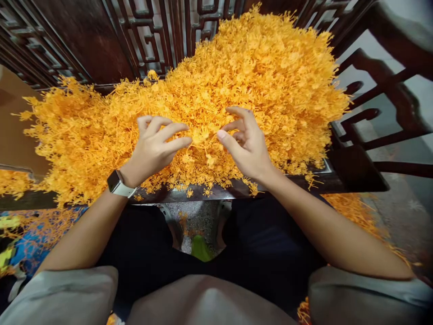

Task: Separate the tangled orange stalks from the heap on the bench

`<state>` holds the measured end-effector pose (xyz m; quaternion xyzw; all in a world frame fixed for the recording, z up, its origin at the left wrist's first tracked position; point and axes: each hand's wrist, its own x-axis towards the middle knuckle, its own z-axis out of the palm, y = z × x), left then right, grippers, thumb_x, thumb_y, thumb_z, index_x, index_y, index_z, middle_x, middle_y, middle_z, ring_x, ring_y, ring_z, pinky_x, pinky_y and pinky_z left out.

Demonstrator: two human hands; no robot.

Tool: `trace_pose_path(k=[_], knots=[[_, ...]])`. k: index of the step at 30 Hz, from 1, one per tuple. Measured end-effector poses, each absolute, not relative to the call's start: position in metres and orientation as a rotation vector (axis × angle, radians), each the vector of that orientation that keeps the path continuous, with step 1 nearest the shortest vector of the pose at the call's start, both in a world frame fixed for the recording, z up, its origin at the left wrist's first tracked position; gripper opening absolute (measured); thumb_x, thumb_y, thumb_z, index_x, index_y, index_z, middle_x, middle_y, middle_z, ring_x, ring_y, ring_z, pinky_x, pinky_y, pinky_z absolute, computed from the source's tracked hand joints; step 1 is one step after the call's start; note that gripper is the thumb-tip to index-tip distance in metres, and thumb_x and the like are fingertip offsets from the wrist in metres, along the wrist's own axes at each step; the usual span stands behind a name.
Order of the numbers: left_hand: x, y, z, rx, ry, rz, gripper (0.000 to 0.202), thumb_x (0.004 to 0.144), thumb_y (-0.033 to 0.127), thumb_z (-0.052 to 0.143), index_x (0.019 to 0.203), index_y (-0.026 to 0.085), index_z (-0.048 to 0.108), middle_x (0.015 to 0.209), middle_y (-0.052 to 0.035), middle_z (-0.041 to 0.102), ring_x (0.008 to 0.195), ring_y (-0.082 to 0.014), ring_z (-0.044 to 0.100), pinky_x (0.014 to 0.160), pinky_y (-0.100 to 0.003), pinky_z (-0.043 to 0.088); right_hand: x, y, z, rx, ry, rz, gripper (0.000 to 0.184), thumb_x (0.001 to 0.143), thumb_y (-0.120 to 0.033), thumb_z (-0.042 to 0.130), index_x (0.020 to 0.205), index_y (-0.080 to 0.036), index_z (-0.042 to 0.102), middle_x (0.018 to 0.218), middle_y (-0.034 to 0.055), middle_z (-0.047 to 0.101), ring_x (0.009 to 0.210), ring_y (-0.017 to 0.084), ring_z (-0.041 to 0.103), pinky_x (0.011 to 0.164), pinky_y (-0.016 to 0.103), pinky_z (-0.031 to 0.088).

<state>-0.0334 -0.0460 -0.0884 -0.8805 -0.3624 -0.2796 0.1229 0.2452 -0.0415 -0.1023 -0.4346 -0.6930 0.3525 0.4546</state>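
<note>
A large heap of small orange-yellow plastic pieces (267,81), flower-shaped with thin stems, covers the dark wooden bench top (176,195). My left hand (157,140) hovers over the near middle of the heap, palm turned inward, fingers spread and curved. Facing it from the right is my right hand (246,144), with thumb and index finger apart and the other fingers loosely curled. Nothing shows in either hand. Orange pieces lie just below and between the fingertips; whether the fingers touch them, I cannot tell. A watch (118,183) is on my left wrist.
A dark wooden lattice back (149,38) rises behind the heap, and a carved armrest (389,90) stands at the right. A cardboard box (16,122) is at the left. More orange pieces (355,212) lie low at the right. My legs are under the bench's near edge.
</note>
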Motion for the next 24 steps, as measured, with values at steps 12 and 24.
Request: trace_pose_path(k=[12,24], knots=[[-0.013,-0.058,-0.09,-2.764,-0.747,-0.926,0.017,0.109,0.021,0.059,0.107,0.03,0.073,0.107,-0.0007,0.08,0.101,-0.0216,0.07,0.093,-0.047,0.045,0.223,-0.053,-0.101,-0.775,-1.812,1.443,0.049,0.098,-0.065,0.069,0.081,-0.021,0.053,0.068,-0.0062,0.039,0.06,0.01,0.034,0.053,0.027,0.028],[-0.027,-0.051,-0.082,-2.774,-0.868,-0.996,0.028,0.098,0.005,0.056,0.095,0.027,0.074,0.088,0.001,0.08,0.081,-0.0169,0.073,0.084,-0.039,0.051,0.228,-0.047,-0.074,-0.833,-1.822,0.734,0.055,0.11,-0.052,0.054,0.068,-0.023,0.033,0.061,-0.005,0.032,0.055,0.009,0.029,0.053,0.029,0.026]])
